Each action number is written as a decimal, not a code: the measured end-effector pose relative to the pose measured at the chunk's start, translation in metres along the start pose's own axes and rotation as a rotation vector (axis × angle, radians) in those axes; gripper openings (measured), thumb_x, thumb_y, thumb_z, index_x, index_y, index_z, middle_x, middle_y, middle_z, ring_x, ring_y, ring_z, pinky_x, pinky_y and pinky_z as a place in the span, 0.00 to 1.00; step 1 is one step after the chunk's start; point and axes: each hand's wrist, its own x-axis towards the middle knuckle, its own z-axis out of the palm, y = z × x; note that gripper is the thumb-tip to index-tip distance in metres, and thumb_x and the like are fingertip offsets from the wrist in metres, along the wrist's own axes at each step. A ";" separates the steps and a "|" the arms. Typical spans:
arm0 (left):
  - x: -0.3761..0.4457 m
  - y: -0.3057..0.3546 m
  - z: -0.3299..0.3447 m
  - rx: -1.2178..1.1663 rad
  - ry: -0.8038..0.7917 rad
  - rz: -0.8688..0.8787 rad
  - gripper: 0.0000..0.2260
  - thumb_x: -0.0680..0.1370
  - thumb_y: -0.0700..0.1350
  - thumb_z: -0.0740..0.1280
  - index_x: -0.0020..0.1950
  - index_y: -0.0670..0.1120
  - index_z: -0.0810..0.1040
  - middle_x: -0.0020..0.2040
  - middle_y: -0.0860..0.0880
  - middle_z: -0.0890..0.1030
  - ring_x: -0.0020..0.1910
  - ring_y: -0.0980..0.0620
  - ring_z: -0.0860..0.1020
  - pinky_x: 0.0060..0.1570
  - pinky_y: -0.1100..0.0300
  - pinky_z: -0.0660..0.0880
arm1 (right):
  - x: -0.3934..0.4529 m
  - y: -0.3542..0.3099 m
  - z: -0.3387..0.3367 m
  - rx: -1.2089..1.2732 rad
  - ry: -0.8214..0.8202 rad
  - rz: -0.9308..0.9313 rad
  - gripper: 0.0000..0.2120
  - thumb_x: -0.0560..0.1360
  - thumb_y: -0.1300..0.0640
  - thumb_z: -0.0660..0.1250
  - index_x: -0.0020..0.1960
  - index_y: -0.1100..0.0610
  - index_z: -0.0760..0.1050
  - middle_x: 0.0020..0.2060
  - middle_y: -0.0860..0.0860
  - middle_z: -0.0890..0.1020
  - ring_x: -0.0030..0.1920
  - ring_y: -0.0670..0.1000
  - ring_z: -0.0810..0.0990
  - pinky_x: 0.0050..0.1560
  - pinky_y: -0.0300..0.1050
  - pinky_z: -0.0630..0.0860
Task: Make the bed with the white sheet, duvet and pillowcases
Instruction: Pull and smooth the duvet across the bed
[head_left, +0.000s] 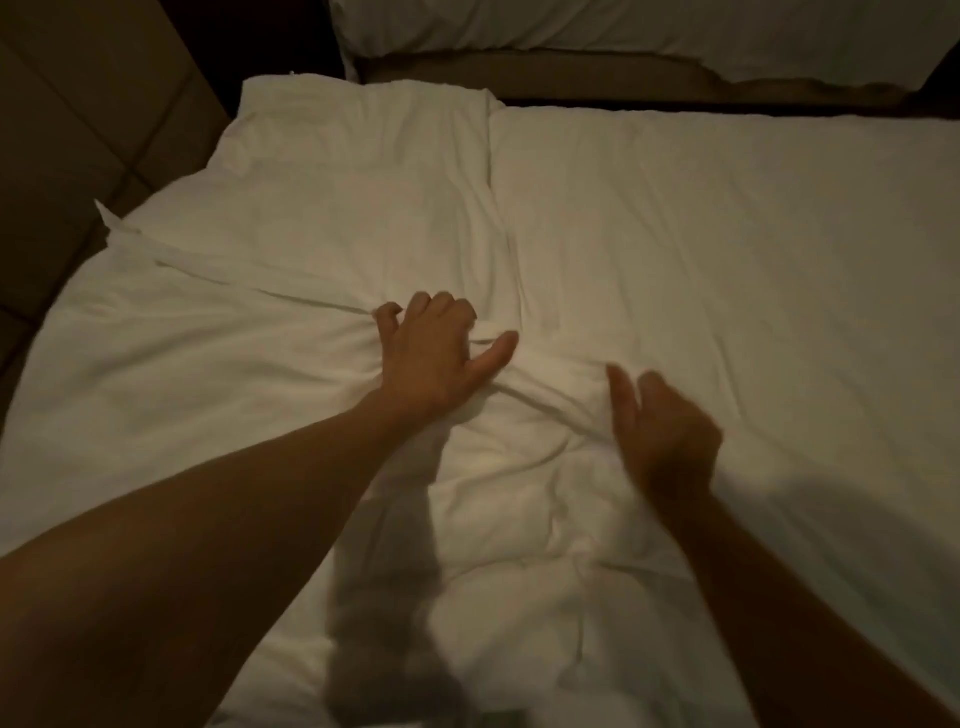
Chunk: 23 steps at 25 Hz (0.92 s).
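The left hand (436, 353) bunches a fold of the white duvet (291, 374) in curled fingers near the bed's middle, while the right hand (665, 431), blurred, hovers loosely spread just beside the bunch. One duvet covers the bed's left half over one sheet (727, 249). It looks soft, light and floppy, so gripping its edges or corners would likely spread it best.

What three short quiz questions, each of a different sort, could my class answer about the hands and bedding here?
1. True or false: the left hand grips a bunched fold of the white duvet.
2. The right hand is: A) holding a pillow, B) over the duvet, blurred, C) out of view.
3. Fill in: the flat white sheet lies to the ___ of the duvet.

Key: 1 true; 2 B; 3 right.
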 end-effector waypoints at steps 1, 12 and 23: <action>0.013 0.006 -0.001 -0.015 0.044 -0.021 0.21 0.76 0.70 0.53 0.44 0.53 0.69 0.46 0.55 0.71 0.56 0.48 0.72 0.62 0.45 0.59 | 0.036 0.008 -0.005 -0.014 0.018 -0.053 0.27 0.84 0.42 0.56 0.32 0.58 0.70 0.24 0.59 0.74 0.25 0.62 0.76 0.26 0.44 0.65; 0.067 -0.011 0.102 0.207 -0.009 -0.118 0.28 0.78 0.69 0.54 0.50 0.46 0.79 0.49 0.47 0.79 0.55 0.43 0.74 0.63 0.42 0.60 | 0.086 0.042 0.132 -0.053 -0.497 -0.168 0.29 0.84 0.40 0.47 0.49 0.60 0.77 0.38 0.63 0.81 0.39 0.66 0.79 0.40 0.50 0.65; 0.055 -0.015 0.127 0.323 0.081 -0.078 0.25 0.81 0.63 0.53 0.51 0.45 0.80 0.49 0.45 0.80 0.54 0.41 0.74 0.63 0.41 0.61 | 0.046 0.055 0.140 -0.090 -0.434 -0.228 0.24 0.84 0.45 0.48 0.54 0.63 0.75 0.49 0.63 0.78 0.49 0.63 0.74 0.51 0.57 0.68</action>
